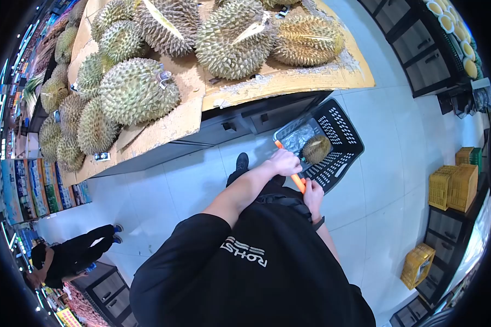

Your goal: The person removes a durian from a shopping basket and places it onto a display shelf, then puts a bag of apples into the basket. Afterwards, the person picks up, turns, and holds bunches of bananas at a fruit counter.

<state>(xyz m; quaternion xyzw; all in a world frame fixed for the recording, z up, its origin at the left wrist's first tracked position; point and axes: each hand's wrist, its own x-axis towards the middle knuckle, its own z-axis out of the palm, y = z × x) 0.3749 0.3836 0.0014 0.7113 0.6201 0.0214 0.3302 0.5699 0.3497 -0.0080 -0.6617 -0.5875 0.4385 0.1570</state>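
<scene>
My left hand (285, 162) is wrapped round the upper part of an orange handle (298, 182). The lower end of that handle is in my right hand (312, 196), whose wrist wears a dark band. Just beyond both hands stands a black shopping basket (343, 128) with slotted walls; how the handle joins it is partly hidden. Inside the basket lies a brownish-green durian (316, 149), beside crumpled clear plastic (301, 137).
A cardboard-topped stand (289, 82) holds several durians (139, 91) ahead and to the left. Yellow crates (445, 187) sit at the right near dark cabinets (442, 234). Another person (76, 253) is at the lower left. Pale tiles (382, 180) cover the floor.
</scene>
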